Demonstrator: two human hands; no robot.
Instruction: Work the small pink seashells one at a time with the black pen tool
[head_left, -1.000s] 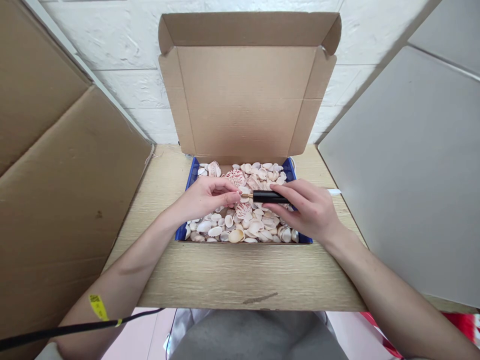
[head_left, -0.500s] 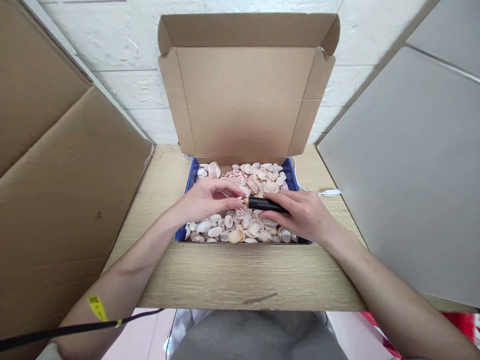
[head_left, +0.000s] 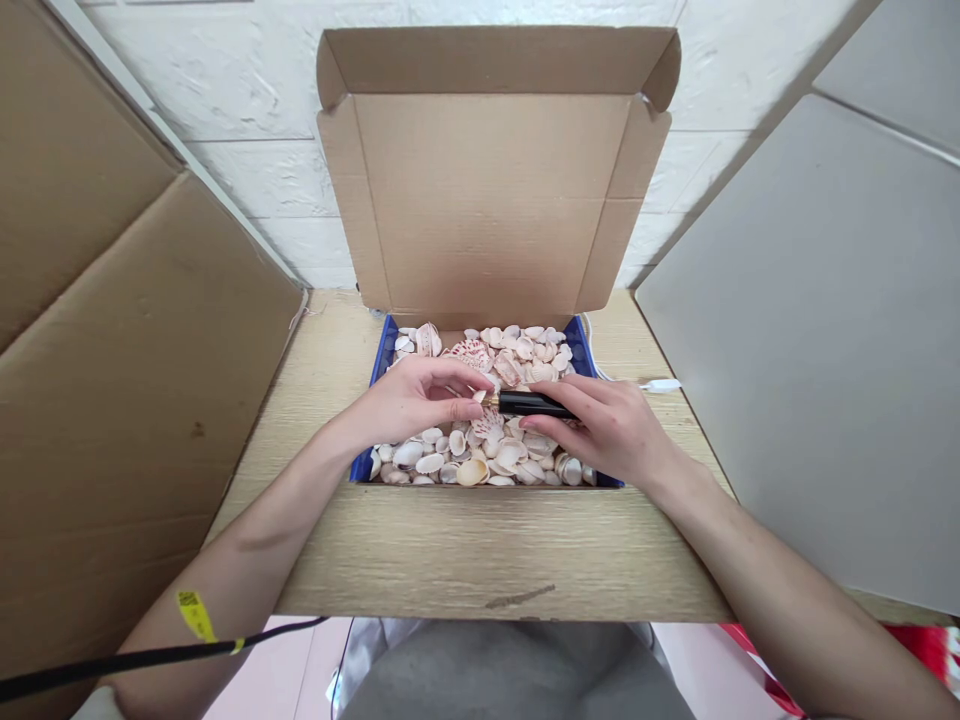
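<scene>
Over the cardboard box (head_left: 381, 355) of shells (head_left: 472, 472), I see the left hand (head_left: 420, 396) pinching a small pale shell (head_left: 480, 396) and the right hand (head_left: 609, 418) clamped round a black tool (head_left: 525, 403), its brass tip (head_left: 491, 402) right by that shell, contact too small to tell

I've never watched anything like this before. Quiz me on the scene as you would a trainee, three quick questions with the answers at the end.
1. Which hand holds the black pen-shaped tool?
2. True or false: the tool's metal tip points toward the left hand.
3. What lies in the box below the hands?
A) coins
B) seashells
C) buttons

Key:
1. The right hand.
2. True.
3. B.
</scene>
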